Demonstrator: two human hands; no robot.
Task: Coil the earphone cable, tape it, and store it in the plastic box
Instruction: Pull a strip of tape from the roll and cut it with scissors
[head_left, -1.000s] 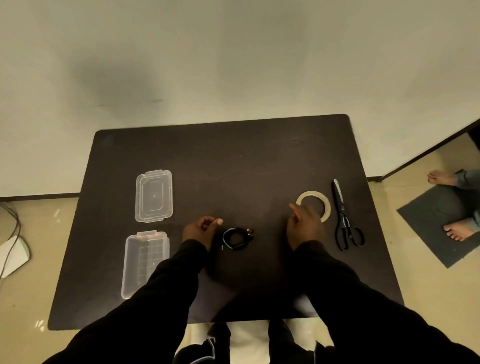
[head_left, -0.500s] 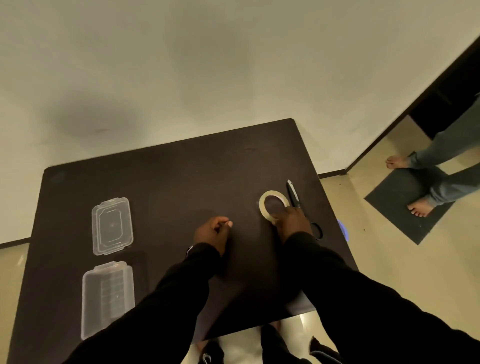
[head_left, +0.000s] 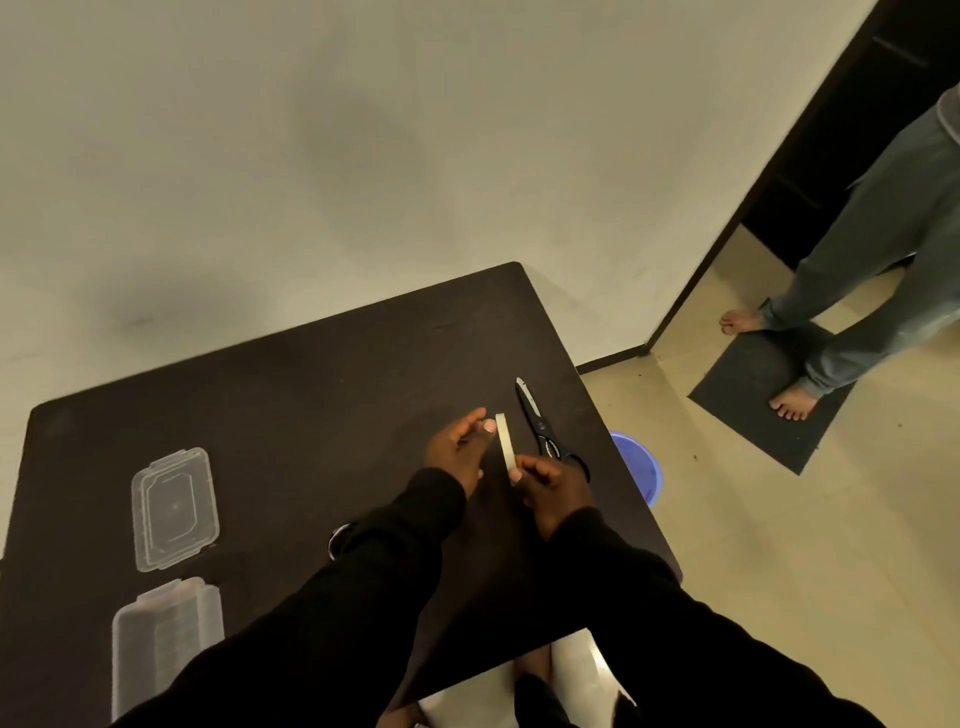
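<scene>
My right hand grips the roll of tape, held on edge above the dark table. My left hand is beside the roll, fingertips touching its upper rim. The coiled black earphone cable lies on the table, mostly hidden under my left sleeve. The clear plastic box sits at the near left, its lid lying separately just beyond it.
Black scissors lie just right of the tape, blades pointing away. The table's right edge is close to my right hand. A blue bucket stands on the floor beyond that edge. A barefoot person stands on a mat at the right.
My right hand picked the tape roll up off the table and turned it on edge. My left hand left the coiled cable and moved to the roll. The camera swung right.
</scene>
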